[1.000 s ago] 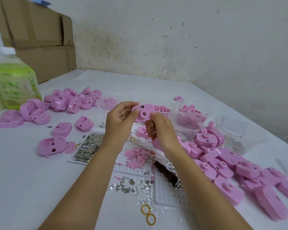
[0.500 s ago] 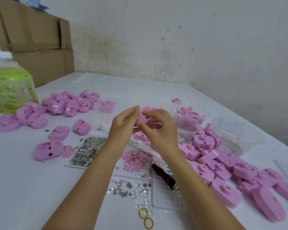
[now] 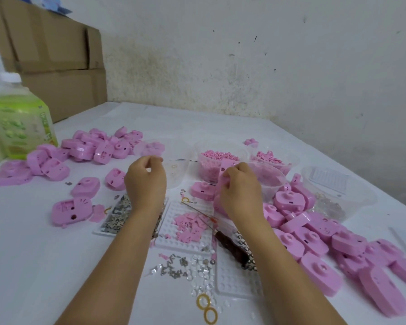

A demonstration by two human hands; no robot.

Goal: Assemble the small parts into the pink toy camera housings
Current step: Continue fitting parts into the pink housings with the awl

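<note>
The right hand held a pink camera shell tight. To its left, the left hand had curled fingers; I could not tell if it held anything.

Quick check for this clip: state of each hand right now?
Left hand: fingers curled, thumb near forefinger; any small part pinched cannot be told.
Right hand: grips a pink housing.

One head-worn camera looked forward and down from close above the white table, facing the wall at twelve o'clock, cardboard boxes at ten.
</note>
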